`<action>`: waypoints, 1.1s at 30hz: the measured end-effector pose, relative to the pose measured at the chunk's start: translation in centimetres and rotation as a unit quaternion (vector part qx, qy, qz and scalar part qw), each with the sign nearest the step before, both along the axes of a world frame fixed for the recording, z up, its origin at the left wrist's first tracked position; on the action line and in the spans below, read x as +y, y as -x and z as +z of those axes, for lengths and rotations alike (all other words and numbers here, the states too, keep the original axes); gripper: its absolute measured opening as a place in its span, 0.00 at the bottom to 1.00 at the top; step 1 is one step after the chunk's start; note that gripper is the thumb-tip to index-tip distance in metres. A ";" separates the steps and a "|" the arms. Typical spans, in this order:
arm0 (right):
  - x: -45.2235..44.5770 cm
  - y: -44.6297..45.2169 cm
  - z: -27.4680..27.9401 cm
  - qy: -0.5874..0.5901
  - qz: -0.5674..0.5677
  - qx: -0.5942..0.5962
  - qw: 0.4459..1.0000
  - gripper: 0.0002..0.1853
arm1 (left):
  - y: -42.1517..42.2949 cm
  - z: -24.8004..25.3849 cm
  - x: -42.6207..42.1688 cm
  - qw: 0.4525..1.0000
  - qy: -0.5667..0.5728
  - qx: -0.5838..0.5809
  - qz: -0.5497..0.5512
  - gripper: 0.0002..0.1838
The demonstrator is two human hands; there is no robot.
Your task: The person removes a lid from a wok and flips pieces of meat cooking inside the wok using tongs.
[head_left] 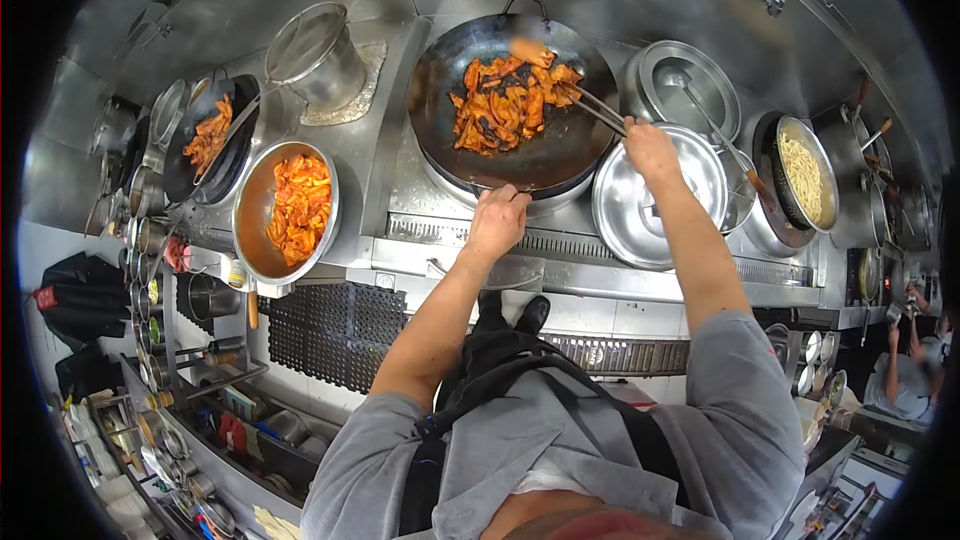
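Note:
A large dark wok (440,90) sits on the burner in front of me, holding red-orange sauced meat pieces (505,110), some charred dark. My right hand (650,150) grips metal tongs (598,110), whose tips reach into the meat at the wok's right side. At the near rim, my left hand (497,223) is closed on the edge of the wok; its fingertips are partly hidden. Under my right forearm lies a round metal lid (630,210). To the left, a steel bowl (250,210) holds more of the sauced raw-looking meat (298,210).
A tall metal strainer pot (325,70) stands back left, near a smaller pan (185,165) with cooked meat. On the right are a lidded pot (690,80), a ladle (735,150) and a pan of pale noodle-like strips (803,175). Another person (905,370) stands far right.

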State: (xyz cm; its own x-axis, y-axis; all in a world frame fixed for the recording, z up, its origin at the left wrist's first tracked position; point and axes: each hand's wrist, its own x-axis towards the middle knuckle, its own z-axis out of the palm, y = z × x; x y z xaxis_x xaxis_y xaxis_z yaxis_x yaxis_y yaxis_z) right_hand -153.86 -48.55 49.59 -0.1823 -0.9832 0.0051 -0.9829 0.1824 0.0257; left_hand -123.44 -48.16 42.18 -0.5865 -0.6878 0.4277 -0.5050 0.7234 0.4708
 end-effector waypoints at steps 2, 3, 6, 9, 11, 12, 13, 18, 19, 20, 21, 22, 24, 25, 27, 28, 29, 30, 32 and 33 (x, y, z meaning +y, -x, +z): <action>1.6 0.0 1.9 -0.019 0.008 0.006 1.000 0.11 | -0.1 -0.1 -0.1 1.000 -0.005 0.013 -0.003 0.07; 2.2 0.0 2.7 -0.028 0.020 0.008 0.999 0.12 | -0.1 -0.2 -0.2 1.000 0.000 0.023 -0.002 0.07; 3.1 -0.3 3.1 0.008 0.004 -0.020 1.000 0.18 | -0.2 -0.2 -0.3 0.999 0.004 0.034 -0.002 0.06; 3.4 -2.2 2.2 0.007 -0.036 -0.120 0.992 0.24 | -0.5 -0.5 -0.6 0.999 0.005 0.035 -0.013 0.07; 3.3 -4.8 1.6 0.030 -0.019 -0.132 0.991 0.22 | -0.6 -0.5 -0.7 0.999 0.002 0.037 -0.022 0.08; 2.7 -5.6 0.9 0.029 -0.021 -0.131 0.991 0.22 | -0.7 -0.5 -0.7 0.999 0.001 0.034 -0.024 0.08; 1.8 -6.2 -0.2 0.006 -0.027 -0.129 0.991 0.21 | -0.7 -0.5 -0.7 0.999 0.001 0.031 -0.026 0.08; 1.1 -6.9 -2.1 -0.042 -0.018 -0.129 0.991 0.18 | -1.1 -0.8 -1.0 0.999 -0.003 0.026 -0.045 0.08; 2.1 -7.1 -2.0 -0.042 -0.023 -0.128 0.991 0.18 | -1.2 -0.7 -1.1 0.999 -0.001 0.019 -0.048 0.08; 3.1 -7.0 -1.6 -0.053 -0.011 -0.123 0.991 0.19 | -1.2 -0.6 -1.2 0.998 0.001 0.022 -0.051 0.08; 3.8 -6.8 -1.3 -0.064 0.002 -0.117 0.991 0.19 | -1.2 -0.7 -1.2 0.998 -0.004 0.026 -0.050 0.08; 4.0 -6.7 -1.1 -0.045 -0.011 -0.111 0.993 0.20 | -1.2 -0.7 -1.1 0.998 -0.011 0.029 -0.048 0.08; 3.6 -6.3 0.0 -0.038 -0.013 -0.102 0.994 0.21 | -1.3 -0.9 -1.0 0.998 -0.009 0.031 -0.050 0.09; 3.1 -6.2 0.4 -0.028 -0.015 -0.096 0.995 0.22 | -1.3 -0.9 -1.1 0.998 -0.004 0.029 -0.052 0.09; 2.0 -6.0 0.8 -0.003 -0.019 -0.100 0.995 0.21 | -1.4 -0.8 -1.0 0.998 -0.005 0.044 -0.048 0.10; 1.3 -6.1 1.6 0.017 -0.019 -0.095 0.995 0.21 | -1.4 -0.7 -1.0 0.997 -0.005 0.058 -0.043 0.10; 0.6 -6.2 2.0 0.036 -0.018 -0.091 0.995 0.21 | -1.4 -0.6 -0.9 0.997 -0.008 0.059 -0.042 0.10; -0.6 -6.1 1.8 0.024 -0.033 -0.071 0.997 0.18 | -1.4 -0.7 -1.0 0.997 -0.010 0.059 -0.048 0.11; -3.2 -6.2 0.6 0.005 -0.040 -0.058 0.998 0.17 | -1.5 -0.7 -1.3 0.997 -0.011 0.059 -0.053 0.12; -4.1 -6.8 0.2 -0.014 -0.050 -0.045 0.998 0.16 | -1.5 -0.7 -1.3 0.996 -0.015 0.063 -0.061 0.11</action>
State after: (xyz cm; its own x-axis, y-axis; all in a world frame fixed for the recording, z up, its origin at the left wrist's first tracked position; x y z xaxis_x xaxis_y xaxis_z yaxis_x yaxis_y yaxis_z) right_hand -147.05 -52.66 49.82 -0.2785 -0.9594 -0.0436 -0.9583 0.2807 -0.0546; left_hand -121.90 -49.50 41.46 -0.6097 -0.6277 0.4841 -0.3489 0.7609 0.5471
